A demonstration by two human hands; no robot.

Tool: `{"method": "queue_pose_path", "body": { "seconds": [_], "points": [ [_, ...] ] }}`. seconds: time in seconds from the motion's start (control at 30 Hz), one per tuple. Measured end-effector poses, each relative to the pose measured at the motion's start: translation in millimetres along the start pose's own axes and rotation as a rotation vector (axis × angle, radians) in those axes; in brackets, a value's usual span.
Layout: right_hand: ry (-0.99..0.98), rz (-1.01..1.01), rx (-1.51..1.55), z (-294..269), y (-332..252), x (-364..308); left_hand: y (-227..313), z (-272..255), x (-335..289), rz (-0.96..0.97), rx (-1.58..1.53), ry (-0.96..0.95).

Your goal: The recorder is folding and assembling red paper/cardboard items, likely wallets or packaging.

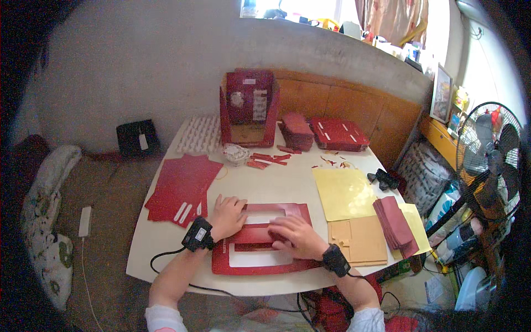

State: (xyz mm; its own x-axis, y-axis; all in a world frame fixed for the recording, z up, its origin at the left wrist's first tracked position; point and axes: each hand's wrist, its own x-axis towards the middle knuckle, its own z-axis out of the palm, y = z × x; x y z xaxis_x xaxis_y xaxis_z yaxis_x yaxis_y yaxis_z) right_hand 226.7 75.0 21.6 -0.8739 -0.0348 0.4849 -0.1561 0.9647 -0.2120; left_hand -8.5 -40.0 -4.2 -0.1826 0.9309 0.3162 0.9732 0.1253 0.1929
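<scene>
A red cardboard piece (220,260) with two cut-out windows lies flat near the table's front edge, a darker red band crossing its middle. My left hand (228,217) rests on its upper left corner, fingers stretched out and lying flat. Over the middle band is my right hand (298,235), its fingers curled down onto the card and slightly blurred. Whatever is under those fingertips is hidden. Each wrist wears a black strapped device with a cable.
Red sheets (182,185) lie left. Behind stand a red box (247,110), a red card stack (340,134) and crumpled white paper (236,154). Yellow sheets (343,193), a tan board (365,240) and dark red strips (395,226) lie right. A fan (489,149) stands beyond.
</scene>
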Motion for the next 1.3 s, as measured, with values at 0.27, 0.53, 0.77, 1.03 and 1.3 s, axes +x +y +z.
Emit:
{"method": "queue_pose_path", "body": {
  "seconds": [0.27,0.53,0.77,1.03,1.3],
  "points": [
    [-0.191,-0.178,-0.045,2.7,-35.2,-2.1,-3.2,-7.0,-0.4,-0.019,-0.109,0.205],
    [-0.097,-0.262,-0.22,12.9,-26.7,-8.8,-12.7,-15.4,0.8,-0.153,-0.15,0.249],
    [0.1,-0.199,-0.284,1.1,-21.3,-5.2,-44.9,-30.9,7.1,-0.308,-0.361,0.225],
    [0.447,-0.115,-0.168,-16.3,-14.0,-1.3,-53.7,-45.7,8.7,-0.382,-1.359,0.09],
    [0.857,0.232,0.139,-24.0,-3.4,-6.7,-33.8,-25.2,12.3,0.077,-1.55,0.147]
  ]
}}
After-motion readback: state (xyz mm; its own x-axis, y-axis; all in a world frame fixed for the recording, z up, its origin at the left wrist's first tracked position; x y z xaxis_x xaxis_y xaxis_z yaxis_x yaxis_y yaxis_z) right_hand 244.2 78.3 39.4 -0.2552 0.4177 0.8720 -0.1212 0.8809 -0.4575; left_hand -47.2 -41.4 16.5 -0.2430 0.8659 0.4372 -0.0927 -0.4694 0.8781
